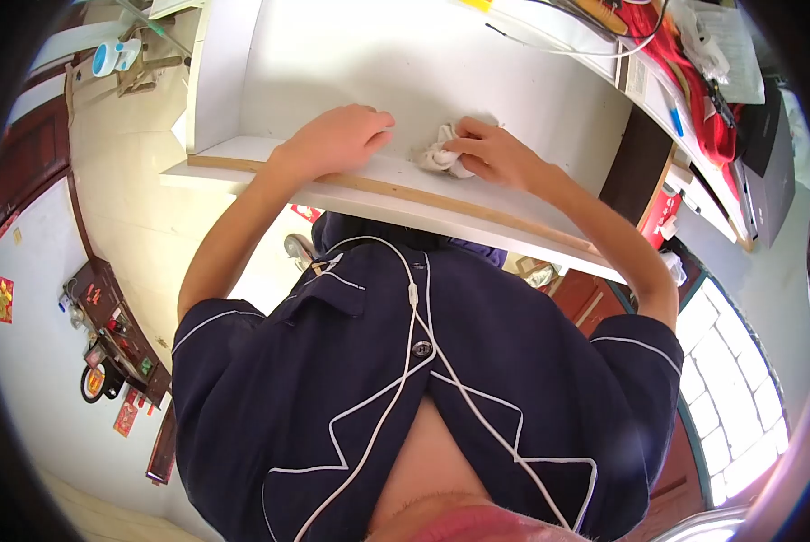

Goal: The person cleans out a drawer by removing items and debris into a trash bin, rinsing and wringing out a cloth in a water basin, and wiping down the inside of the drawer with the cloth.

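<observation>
Right hand point(502, 157) pinching a crumpled white cloth point(438, 155).
Cloth bunches leftward from that grip, toward the left hand point(337, 141), apart and curled, its hold impossible to tell.

- A pale floor point(120, 194) spread at left.
- A red picture point(2, 298) hung on a whitish wall point(34, 370).
- Dark furniture point(105, 312) stood nearby.
- Bright light filled the paned window point(725, 370).

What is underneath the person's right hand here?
Under the right hand is a crumpled white cloth, with white panel visible around it. Whatever the hand and cloth cover cannot be seen.
</observation>
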{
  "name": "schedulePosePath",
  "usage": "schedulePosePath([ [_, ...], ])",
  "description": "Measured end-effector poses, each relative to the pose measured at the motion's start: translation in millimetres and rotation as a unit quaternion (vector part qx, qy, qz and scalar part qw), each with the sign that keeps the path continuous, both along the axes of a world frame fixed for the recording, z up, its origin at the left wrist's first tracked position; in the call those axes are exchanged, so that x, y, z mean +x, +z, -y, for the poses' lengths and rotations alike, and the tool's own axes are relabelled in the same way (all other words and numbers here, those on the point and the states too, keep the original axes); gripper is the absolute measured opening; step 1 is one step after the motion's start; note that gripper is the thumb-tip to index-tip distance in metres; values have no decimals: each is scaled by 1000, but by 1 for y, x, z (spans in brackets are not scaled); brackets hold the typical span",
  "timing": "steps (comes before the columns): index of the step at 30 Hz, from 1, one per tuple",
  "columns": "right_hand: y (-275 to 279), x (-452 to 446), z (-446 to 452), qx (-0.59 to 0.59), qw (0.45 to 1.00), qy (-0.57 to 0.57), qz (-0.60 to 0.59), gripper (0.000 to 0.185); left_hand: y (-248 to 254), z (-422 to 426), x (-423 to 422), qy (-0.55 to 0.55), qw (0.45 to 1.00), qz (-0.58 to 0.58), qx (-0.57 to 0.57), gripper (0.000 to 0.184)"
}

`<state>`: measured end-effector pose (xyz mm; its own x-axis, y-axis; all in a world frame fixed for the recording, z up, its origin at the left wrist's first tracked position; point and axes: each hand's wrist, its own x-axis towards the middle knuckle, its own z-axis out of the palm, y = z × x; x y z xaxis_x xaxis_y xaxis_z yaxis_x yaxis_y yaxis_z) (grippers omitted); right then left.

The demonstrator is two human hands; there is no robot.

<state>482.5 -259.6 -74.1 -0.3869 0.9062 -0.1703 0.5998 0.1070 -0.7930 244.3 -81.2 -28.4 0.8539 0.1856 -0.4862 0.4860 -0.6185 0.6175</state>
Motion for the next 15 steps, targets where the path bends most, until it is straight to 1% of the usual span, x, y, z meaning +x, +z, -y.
schedulePosePath([
  [1,3,0,0,3,998,-56,-27,38,-1,1,-1,8,1000,28,-10,26],
  [2,5,-4,-6,1,998,-53,-29,38,-1,0,-1,11,999,27,-12,26],
  [4,3,-19,-32,185,981,-64,14,41,-1,-9,0,-2,999,30,42,24],
  [6,-14,-44,-63,191,980,-48,15,39,-4,-18,0,17,998,9,64,22],
  [8,-33,-68,-90,309,936,5,169,40,-9,-26,-5,35,995,-11,88,21],
  [9,-37,-71,-97,308,936,7,167,40,-15,-26,-11,49,995,-17,86,20],
  [11,-43,-76,-110,278,955,-10,103,40,-23,-21,-20,77,994,-23,81,19],
  [12,-43,-69,-109,279,955,2,103,40,-26,-19,-20,70,992,20,107,19],
  [13,-43,-55,-97,256,961,-20,103,40,-28,-14,-20,62,988,61,130,19],
  [14,-41,-41,-79,230,967,-42,101,39,-29,-7,-21,73,988,58,123,19],
  [15,-36,-23,-58,214,970,-34,107,40,-29,-2,-21,45,990,74,115,18],
])
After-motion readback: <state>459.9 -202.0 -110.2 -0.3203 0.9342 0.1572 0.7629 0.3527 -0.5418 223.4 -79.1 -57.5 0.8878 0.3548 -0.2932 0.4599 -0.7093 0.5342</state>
